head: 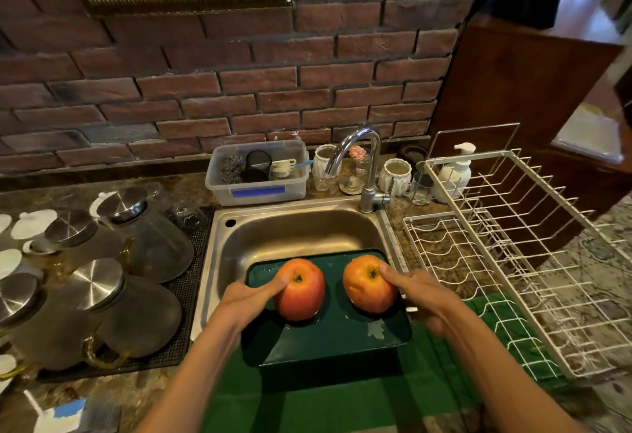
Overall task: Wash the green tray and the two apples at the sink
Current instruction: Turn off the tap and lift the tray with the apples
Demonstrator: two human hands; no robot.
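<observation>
Left hand [244,299] and right hand [419,295] grip the dark green rectangular plastic tray [328,337], thumbs steadying two round red-orange apples [300,289]; tilted toward twelve o'clock, they might roll into the steel sink [297,230].

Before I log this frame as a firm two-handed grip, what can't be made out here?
Head view only:
- Left hand: fingers behind the left apple are hidden by it.
- Right hand: motion-blurred; its lower fingers are hidden by the green tray rim.
- Sink drain: covered by the tray.
- Faucet: no stream is discernible.
</observation>
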